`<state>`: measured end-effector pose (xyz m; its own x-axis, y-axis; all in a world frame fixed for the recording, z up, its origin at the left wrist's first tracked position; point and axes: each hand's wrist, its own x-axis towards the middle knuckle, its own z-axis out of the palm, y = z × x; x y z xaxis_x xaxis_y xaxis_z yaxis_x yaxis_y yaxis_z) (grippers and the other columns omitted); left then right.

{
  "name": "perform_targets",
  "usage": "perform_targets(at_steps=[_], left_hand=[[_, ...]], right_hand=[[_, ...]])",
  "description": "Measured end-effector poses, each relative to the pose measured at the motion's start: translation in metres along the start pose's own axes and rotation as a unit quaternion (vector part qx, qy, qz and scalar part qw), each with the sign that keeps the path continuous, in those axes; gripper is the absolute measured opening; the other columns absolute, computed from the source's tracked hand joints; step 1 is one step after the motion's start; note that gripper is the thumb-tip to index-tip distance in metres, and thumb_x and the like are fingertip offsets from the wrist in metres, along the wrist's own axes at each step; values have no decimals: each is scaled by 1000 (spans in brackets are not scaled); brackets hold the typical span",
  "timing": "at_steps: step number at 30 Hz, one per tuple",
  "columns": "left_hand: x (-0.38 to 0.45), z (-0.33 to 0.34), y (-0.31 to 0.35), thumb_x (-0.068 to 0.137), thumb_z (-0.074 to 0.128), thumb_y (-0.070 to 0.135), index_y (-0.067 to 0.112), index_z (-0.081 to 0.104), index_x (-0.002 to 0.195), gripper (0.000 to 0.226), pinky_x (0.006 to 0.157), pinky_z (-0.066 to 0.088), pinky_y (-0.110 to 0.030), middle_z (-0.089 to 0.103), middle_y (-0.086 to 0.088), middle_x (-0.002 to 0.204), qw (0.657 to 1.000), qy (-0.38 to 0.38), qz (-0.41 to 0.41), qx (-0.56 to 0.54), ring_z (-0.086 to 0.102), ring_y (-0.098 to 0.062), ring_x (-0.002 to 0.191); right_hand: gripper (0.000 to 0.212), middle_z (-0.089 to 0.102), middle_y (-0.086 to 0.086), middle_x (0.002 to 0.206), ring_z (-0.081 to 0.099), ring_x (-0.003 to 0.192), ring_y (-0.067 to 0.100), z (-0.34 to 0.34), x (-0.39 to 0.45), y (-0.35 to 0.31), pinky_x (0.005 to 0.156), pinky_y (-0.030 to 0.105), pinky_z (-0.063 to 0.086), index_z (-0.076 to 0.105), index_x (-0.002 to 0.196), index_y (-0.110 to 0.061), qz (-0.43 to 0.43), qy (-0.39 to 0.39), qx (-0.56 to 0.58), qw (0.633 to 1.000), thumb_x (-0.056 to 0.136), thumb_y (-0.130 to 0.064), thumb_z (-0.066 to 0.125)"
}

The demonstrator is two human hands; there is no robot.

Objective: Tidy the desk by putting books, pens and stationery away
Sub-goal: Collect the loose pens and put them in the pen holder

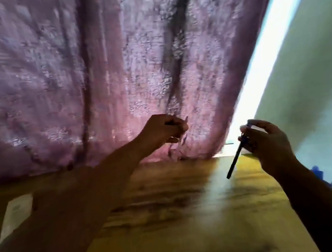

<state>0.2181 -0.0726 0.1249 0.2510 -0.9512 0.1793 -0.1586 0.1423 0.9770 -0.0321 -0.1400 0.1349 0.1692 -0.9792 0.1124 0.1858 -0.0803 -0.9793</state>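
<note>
The right hand [267,142] is raised above the far right part of the yellowish wooden surface [172,219], its grip clamped on the upper end of a slim dark pen [234,162]. Thumb and fingertips pinch the pen near its top, where a blurred bluish part shows against the fingers. The rest of the pen hangs free below and to the left of the grip, clear of the wood. Its long axis is steeply tilted, the held end pointing to about 1 o'clock and the free tip to about 7 o'clock.

The left hand [162,131] is lifted at about 9 o'clock from the right hand, well apart from it, with its fingers curled together. Something thin and dark shows at its fingertips, too blurred to name, so I cannot tell what this grip holds.

Behind both hands hangs a mauve patterned curtain [71,74]. A pale sheet of paper [17,213] lies on the surface at the left, partly under the left forearm.
</note>
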Motion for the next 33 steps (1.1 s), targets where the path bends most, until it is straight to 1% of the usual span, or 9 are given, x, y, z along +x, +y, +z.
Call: perform_targets(at_steps=[3, 6, 13, 17, 20, 23, 28, 31, 33], left_hand=[[17, 105, 33, 86, 65, 3, 15, 66, 77, 15, 61, 55, -22, 68, 6, 57, 996, -45, 10, -73, 63, -5, 54], [32, 214, 48, 86, 65, 4, 14, 67, 79, 13, 60, 54, -20, 69, 5, 60, 992, -93, 18, -87, 63, -7, 56], [54, 378, 30, 83, 68, 0, 10, 67, 82, 11, 63, 55, -20, 67, -1, 66, 990, -127, -12, -59, 62, -9, 58], [54, 406, 0, 85, 69, 11, 20, 68, 85, 9, 68, 57, -23, 69, 1, 74, 992, -116, -39, 17, 67, -10, 68], [54, 411, -27, 82, 72, 15, 21, 72, 84, 6, 72, 58, -31, 70, -1, 77, 991, -101, -58, 64, 67, -14, 73], [53, 414, -46, 79, 76, 19, 21, 74, 81, 4, 63, 52, -27, 70, 3, 71, 989, -87, -61, 101, 65, -11, 68], [47, 419, -68, 78, 77, 23, 16, 76, 86, 11, 61, 44, -14, 68, 9, 72, 981, -41, -48, 182, 56, 5, 61], [39, 420, -74, 79, 75, 26, 18, 77, 93, 16, 64, 42, -13, 74, 3, 86, 969, -47, -19, 241, 57, 5, 66], [37, 422, -75, 81, 72, 31, 22, 76, 96, 18, 63, 43, -15, 73, 3, 91, 955, -41, 5, 293, 58, 1, 71]], right_hand=[[19, 65, 11, 86, 64, 65, 20, -89, 8, -45, 61, 27, 56, 61, 87, -20, -64, 48, -13, 997, 80, -3, 68], [20, 64, 12, 85, 63, 60, 14, -171, 21, -65, 59, 25, 57, 62, 86, -21, -95, 84, -18, 992, 79, -5, 70], [21, 66, 13, 78, 64, 56, 12, -284, 48, -29, 61, 29, 58, 62, 87, -18, -111, 117, -72, 984, 77, -4, 73], [22, 69, 7, 82, 69, 70, 22, -306, 56, 12, 69, 40, 59, 61, 87, -22, -104, 112, -138, 979, 75, -12, 77], [23, 67, -4, 83, 67, 77, 10, -310, 55, 40, 66, 27, 57, 60, 89, -24, -105, 92, -195, 971, 75, -18, 77], [22, 67, -9, 85, 64, 76, -4, -310, 54, 60, 59, 9, 49, 59, 92, -25, -113, 63, -237, 963, 78, -19, 75], [20, 70, -16, 90, 67, 81, 3, -313, 54, 83, 69, 18, 54, 63, 100, -32, -127, 26, -313, 941, 82, -25, 71], [24, 68, -13, 95, 64, 86, 5, -314, 50, 93, 68, 9, 45, 65, 107, -28, -142, 34, -330, 933, 84, -22, 68], [28, 65, -7, 100, 60, 88, 8, -315, 52, 95, 69, 13, 43, 64, 113, -25, -157, 42, -348, 923, 85, -21, 67]])
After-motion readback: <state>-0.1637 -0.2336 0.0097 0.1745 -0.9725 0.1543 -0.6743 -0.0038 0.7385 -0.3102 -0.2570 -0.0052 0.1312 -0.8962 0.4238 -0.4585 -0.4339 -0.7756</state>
